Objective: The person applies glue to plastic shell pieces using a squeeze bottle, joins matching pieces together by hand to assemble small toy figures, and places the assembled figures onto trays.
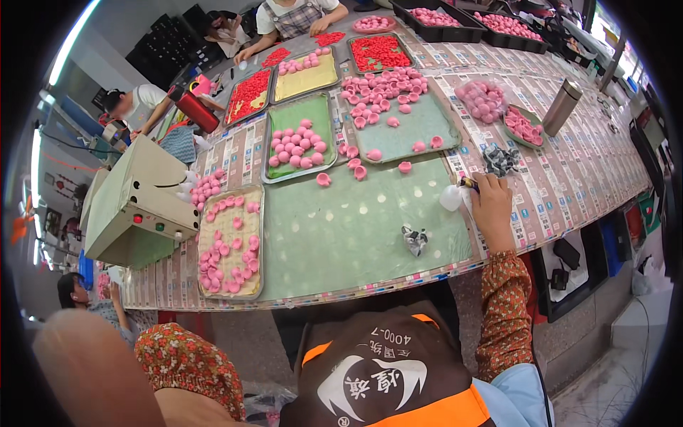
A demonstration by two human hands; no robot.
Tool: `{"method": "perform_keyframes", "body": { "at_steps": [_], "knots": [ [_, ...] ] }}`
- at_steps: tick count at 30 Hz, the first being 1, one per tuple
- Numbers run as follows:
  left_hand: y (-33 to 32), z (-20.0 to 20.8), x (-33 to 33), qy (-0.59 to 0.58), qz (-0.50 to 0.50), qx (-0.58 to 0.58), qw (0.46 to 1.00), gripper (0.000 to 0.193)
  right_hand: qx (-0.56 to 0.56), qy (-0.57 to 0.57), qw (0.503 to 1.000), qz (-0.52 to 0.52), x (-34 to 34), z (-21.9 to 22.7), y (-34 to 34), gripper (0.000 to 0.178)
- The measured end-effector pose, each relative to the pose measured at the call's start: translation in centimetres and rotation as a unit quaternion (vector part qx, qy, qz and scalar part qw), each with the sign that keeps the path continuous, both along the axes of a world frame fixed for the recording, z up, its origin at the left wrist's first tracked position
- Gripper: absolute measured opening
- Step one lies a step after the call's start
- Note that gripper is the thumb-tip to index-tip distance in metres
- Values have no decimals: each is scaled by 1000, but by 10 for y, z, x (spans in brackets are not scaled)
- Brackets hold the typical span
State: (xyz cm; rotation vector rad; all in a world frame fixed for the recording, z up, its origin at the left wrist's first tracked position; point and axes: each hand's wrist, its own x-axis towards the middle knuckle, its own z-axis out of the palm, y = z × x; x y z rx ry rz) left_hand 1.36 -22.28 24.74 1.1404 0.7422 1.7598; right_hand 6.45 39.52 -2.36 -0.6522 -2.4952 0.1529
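Head view. We find the person's right hand (492, 206) over the right part of the bench (569, 174), back of the hand toward us. Its grip is narrow, finger and thumb drawn in on a small dark-and-yellow piece (468, 183). Fingers cover much of that piece; full shape unclear to us. A white rounded thing (450, 198) shows at its left end; joined or merely touching, we cannot say. Just beyond the hand, a crumpled black-and-white wad (501, 161). A second wad (414, 241) lies apart, on the green dotted sheet (334, 242).

Left hand (92, 370): a large blurred shape at lower left, very near the lens, partly lost in the dark rim. We cannot tell how its grip stands or whether it holds anything. A floral sleeve (186, 359) sits beside it.

Pink cups (211, 267) lie scattered in a cream tray (250, 223); some overlap, so no sure count. The grey machine (146, 192) partly hides pink pieces (206, 191) behind it. Clear plastic blurs the pink balls (482, 101) in a bag. Across the bench, a co-worker (293, 20) is cut off by the upper edge.
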Motion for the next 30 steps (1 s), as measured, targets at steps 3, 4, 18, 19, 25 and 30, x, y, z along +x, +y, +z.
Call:
{"method": "perform_keyframes", "body": {
  "at_steps": [3, 4, 18, 19, 25, 30],
  "knots": [
    [38, -12, -2, -22, -8, 9, 1000, 34, 77, -27, 997, 1, -7, -16, 15, 24],
    [47, -13, -2, -26, -7, 12, 1000, 34, 109, -42, 993, 4, -13, -17, 15, 19],
    [116, -45, -46, -136, -44, 56, 988, 31, -573, 215, 788, 68, 34, 13, -35, 17],
    [126, -44, -48, -142, -46, 57, 987, 31, -617, 214, 754, 71, 38, 12, -37, 17],
    [163, -40, -56, -178, -58, 52, 981, 31, -695, 249, 672, 63, 48, 18, -43, 32],
    [229, -39, -85, -215, -61, 54, 973, 30, -690, 238, 682, 41, 52, 15, -44, 35]
  ]
}}
